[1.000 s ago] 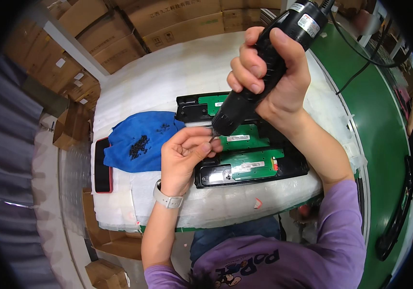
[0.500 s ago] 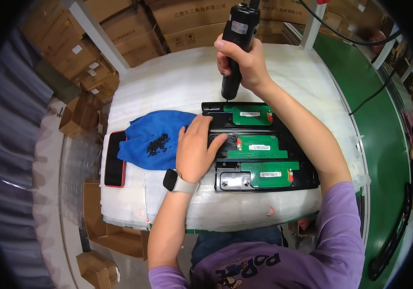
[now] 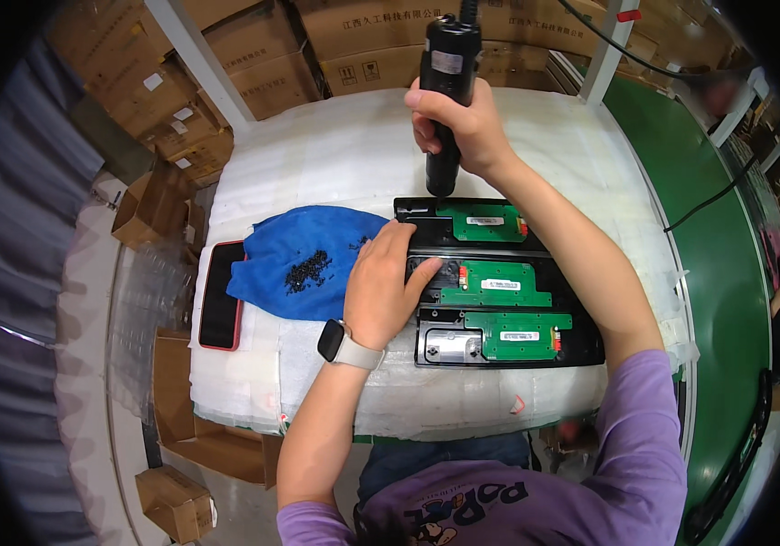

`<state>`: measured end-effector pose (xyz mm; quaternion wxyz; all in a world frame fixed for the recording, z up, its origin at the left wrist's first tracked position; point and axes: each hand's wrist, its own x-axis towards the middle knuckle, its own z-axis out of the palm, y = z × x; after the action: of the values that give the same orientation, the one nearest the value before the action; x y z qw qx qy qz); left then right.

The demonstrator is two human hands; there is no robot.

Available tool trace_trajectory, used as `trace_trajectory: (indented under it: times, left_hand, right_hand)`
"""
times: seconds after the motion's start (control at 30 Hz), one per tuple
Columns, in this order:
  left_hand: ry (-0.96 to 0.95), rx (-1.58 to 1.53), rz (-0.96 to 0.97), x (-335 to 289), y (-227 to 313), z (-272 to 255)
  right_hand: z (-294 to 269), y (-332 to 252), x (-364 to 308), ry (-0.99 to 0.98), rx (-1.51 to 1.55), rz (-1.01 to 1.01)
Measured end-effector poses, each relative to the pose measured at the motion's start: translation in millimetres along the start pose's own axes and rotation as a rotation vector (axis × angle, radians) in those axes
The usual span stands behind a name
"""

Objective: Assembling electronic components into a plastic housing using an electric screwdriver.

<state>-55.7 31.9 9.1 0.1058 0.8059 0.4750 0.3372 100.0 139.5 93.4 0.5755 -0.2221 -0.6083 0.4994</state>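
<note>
My right hand (image 3: 459, 123) is wrapped round a black electric screwdriver (image 3: 445, 168), held nearly upright with its cord at the top. Its lower end is at the far edge of the farthest black plastic panel (image 3: 422, 234); the tip's exact contact is hard to make out. Three such panels lie side by side, each bearing a green circuit board (image 3: 496, 289) with a white label and a red connector. My left hand (image 3: 379, 287) lies over the panels' left ends, fingers stretched out. Left of it, small black screws (image 3: 308, 271) are heaped on a blue cloth (image 3: 267, 241).
A phone (image 3: 220, 296) in a red case lies partly against the cloth on the white padded table (image 3: 317, 155). Cardboard boxes (image 3: 381, 45) are stacked behind. White posts (image 3: 197, 56) rise at the far corners, and a black cable (image 3: 713, 196) hangs at right.
The whole view has shifted slightly. The screwdriver stands more upright than before, still by the far panel's edge. My left hand keeps its place on the panels.
</note>
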Motion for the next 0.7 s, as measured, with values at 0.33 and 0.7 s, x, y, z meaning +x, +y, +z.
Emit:
trace_trajectory:
  times: [0.33,0.7]
  left_hand:
    - [0.008,0.003,0.008,-0.6,-0.1,1.0]
    - [0.147,0.027,0.092,-0.8,-9.0,-3.0]
  right_hand:
    - [1.1,6.3,3.5,-0.072,-0.023,0.047]
    - [7.0,-20.1,-19.0,-0.058,-0.097,-0.075]
